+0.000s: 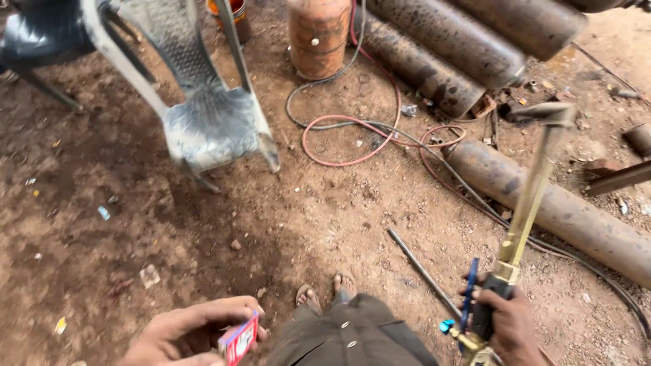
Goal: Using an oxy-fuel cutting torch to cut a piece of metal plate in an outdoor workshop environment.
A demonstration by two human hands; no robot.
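Note:
My right hand (507,324) grips the dark handle of a brass cutting torch (527,196) that rises up and to the right, its bent head near the lying cylinders. A blue valve knob (445,327) sits at the handle's base. My left hand (196,332) holds a small red and white matchbox (239,341) at the lower left. My feet in sandals (325,291) and dark trousers show between the two hands.
A grey plastic chair (203,108) stands at the upper left on bare dirt. Several rusty gas cylinders (441,61) lie at the upper right, and one upright orange one (317,37). Red and black hoses (352,132) coil on the ground. A metal rod (420,271) lies near my feet.

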